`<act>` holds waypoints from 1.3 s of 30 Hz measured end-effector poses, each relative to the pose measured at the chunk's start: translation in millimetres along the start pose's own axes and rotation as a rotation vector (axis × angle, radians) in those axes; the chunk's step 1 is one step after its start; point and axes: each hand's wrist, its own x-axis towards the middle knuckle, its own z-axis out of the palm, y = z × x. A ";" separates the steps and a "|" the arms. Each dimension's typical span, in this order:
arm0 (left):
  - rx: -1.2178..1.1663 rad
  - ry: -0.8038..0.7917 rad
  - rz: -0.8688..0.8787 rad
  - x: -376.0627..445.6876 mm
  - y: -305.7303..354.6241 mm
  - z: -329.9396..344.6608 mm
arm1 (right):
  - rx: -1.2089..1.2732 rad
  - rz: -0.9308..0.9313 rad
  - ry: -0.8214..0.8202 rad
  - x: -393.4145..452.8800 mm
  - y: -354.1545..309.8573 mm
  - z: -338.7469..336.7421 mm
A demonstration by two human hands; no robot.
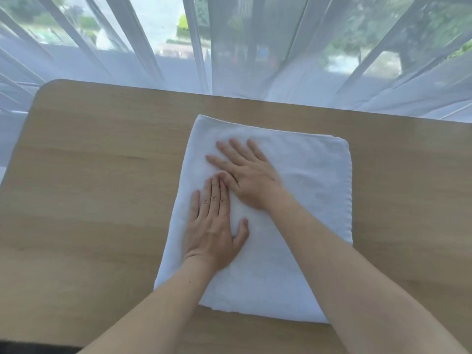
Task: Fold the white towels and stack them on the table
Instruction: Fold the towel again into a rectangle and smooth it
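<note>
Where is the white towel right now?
In the head view the white towel lies flat on the wooden table, slightly right of centre, with the left hand and right hand pressed flat on its left half.

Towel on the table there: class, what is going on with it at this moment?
A person presses both hands flat on a folded white towel lying on a wooden table. The left hand lies nearer the body, the right hand further out, fingers straight. A sheer curtain hangs behind the table.
</note>
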 end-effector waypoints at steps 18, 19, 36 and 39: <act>-0.014 0.036 0.028 0.5 -0.2 -1.1 | 0.077 0.821 0.207 -35.5 7.5 -2.6; -0.014 0.034 0.032 0.3 -0.4 -0.9 | 0.087 0.761 0.217 -47.2 -10.3 3.0; 0.024 -0.070 0.352 2.8 -38.0 -12.0 | 0.076 0.776 0.145 -163.2 -67.4 51.6; 0.044 -0.110 0.248 37.5 -54.0 -25.4 | 0.078 0.830 0.111 -179.6 -48.9 46.8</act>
